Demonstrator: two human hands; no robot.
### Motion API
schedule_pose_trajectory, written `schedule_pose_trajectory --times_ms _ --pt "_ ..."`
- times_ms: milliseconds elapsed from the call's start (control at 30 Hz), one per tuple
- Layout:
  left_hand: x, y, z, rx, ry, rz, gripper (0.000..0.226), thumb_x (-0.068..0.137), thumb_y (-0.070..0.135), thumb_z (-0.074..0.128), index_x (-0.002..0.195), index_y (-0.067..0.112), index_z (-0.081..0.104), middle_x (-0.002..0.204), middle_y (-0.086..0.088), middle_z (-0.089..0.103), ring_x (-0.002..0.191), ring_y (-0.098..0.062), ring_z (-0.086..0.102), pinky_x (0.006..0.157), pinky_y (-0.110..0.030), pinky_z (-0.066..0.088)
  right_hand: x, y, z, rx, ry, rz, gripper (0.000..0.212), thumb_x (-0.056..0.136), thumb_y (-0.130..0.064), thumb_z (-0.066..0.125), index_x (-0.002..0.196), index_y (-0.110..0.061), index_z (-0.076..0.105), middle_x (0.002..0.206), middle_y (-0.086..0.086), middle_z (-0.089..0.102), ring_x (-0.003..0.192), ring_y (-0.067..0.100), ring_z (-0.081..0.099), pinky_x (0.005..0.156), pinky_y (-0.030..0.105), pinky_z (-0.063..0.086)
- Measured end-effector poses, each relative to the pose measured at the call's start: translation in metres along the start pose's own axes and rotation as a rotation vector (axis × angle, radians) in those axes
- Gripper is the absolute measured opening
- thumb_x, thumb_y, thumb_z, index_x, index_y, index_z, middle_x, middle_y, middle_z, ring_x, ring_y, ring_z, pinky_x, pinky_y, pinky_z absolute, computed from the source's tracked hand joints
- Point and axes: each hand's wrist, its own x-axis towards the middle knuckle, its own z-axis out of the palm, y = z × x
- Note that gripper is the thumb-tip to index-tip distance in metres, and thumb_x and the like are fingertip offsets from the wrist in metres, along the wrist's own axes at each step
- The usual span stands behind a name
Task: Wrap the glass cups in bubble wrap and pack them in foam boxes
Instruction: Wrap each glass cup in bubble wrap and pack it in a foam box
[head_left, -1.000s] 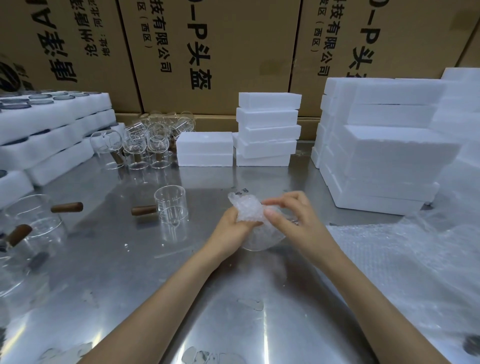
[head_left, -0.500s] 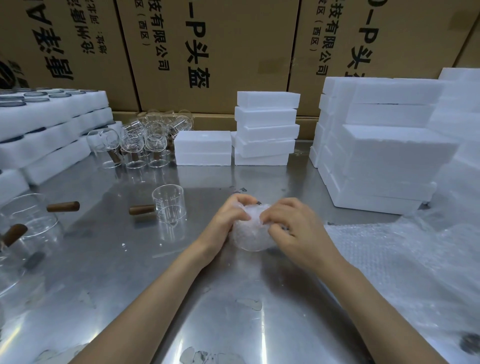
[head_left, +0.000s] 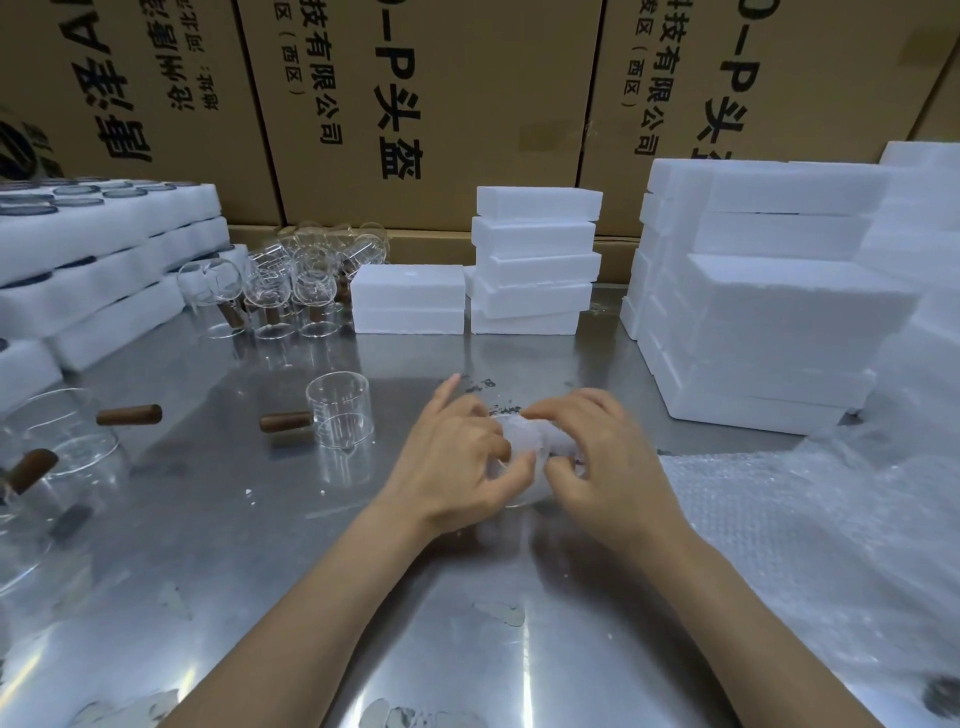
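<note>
In the head view we see our left hand and right hand curled around a bundle of bubble wrap at the middle of the table. The fingers cover most of it, so we cannot see the cup inside. A bare cup stands to the left, apart from the hands. Foam boxes are stacked behind. A bubble wrap sheet lies at the right, cut off by the edge.
</note>
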Motion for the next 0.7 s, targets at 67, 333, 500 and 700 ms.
schedule_pose_trajectory --times_ms 67,333,500,700 --pt "0.001 0.003 -0.002 0.060 0.001 0.021 0.058 0.084 0.049 0.035 0.055 0.012 0.067 0.055 0.002 0.061 0.081 -0.019 0.057 0.115 -0.034 0.005 -0.001 0.002 0.001 -0.055 -0.056 0.015 0.051 0.066 -0.008 0.042 0.111 -0.012 0.066 0.110 -0.003 0.065 0.106 0.021 0.050 0.095 0.029 0.040" --pt "-0.002 0.017 -0.006 -0.105 0.104 0.053 0.032 0.079 0.040 0.048 0.073 0.017 0.069 0.067 0.007 0.066 0.082 -0.020 0.062 0.112 -0.041 0.022 -0.002 0.002 0.009 -0.125 -0.133 -0.005 0.048 0.075 -0.020 0.030 0.101 -0.014 0.069 0.120 0.002 0.059 0.109 0.030 0.048 0.088 0.043 0.045" --pt "-0.002 0.016 -0.005 -0.030 -0.042 0.030 0.052 0.081 0.051 0.034 0.082 0.018 0.074 0.068 0.003 0.069 0.088 -0.016 0.056 0.115 -0.028 0.008 0.000 0.004 0.016 -0.197 -0.141 -0.018 0.025 0.064 -0.005 0.057 0.084 -0.014 0.069 0.115 0.005 0.060 0.105 0.034 0.051 0.081 0.042 0.048" --pt "-0.005 0.018 -0.015 -0.111 0.209 -0.006 0.030 0.076 0.035 0.051 0.060 0.015 0.067 0.056 0.004 0.062 0.065 -0.020 0.058 0.102 -0.040 0.041 0.001 0.001 0.017 -0.295 -0.106 -0.061 0.025 0.054 -0.006 0.077 0.074 -0.021 0.072 0.106 0.002 0.062 0.100 0.030 0.058 0.077 0.035 0.045"
